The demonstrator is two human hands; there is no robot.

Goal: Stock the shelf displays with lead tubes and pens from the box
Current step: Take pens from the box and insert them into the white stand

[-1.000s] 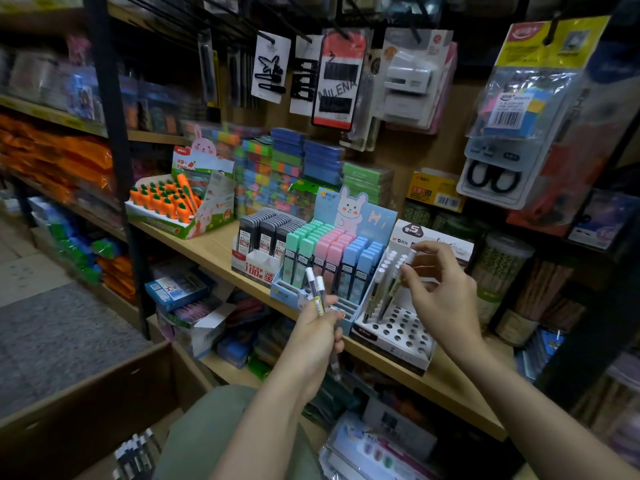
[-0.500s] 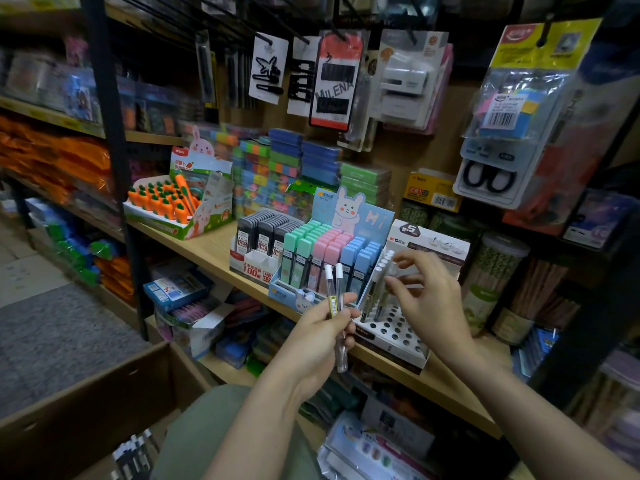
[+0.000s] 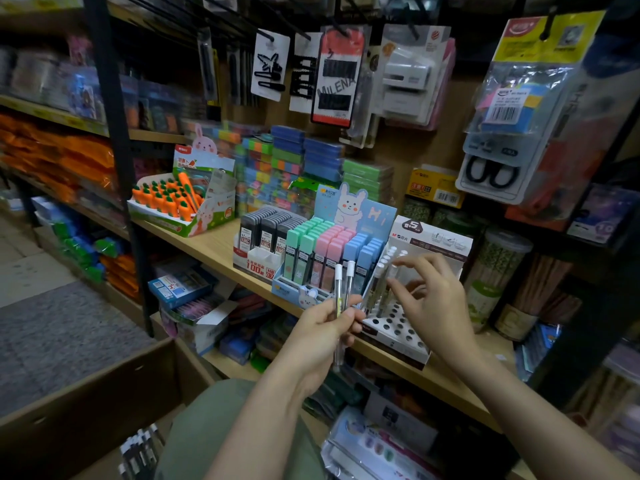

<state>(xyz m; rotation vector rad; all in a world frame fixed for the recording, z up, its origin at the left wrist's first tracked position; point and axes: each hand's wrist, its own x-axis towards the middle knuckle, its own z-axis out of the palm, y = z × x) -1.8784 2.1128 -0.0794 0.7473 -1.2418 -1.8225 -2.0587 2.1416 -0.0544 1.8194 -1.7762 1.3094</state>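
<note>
My left hand [image 3: 320,327] grips two slim clear white-capped pens [image 3: 341,306] upright at 6 o'clock of the pastel lead tubes [image 3: 325,258]; right hand [image 3: 429,299], fingers loosely spread, hovers over the perforated white pen display [image 3: 398,327] on the wooden shelf [image 3: 214,247].

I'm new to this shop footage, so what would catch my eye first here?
Two white-capped pens held upright in the left hand, just in front of the shelf edge. Beside them, the right hand hovers over the white holed pen stand. Behind stands the pastel bunny lead-tube display.
</note>
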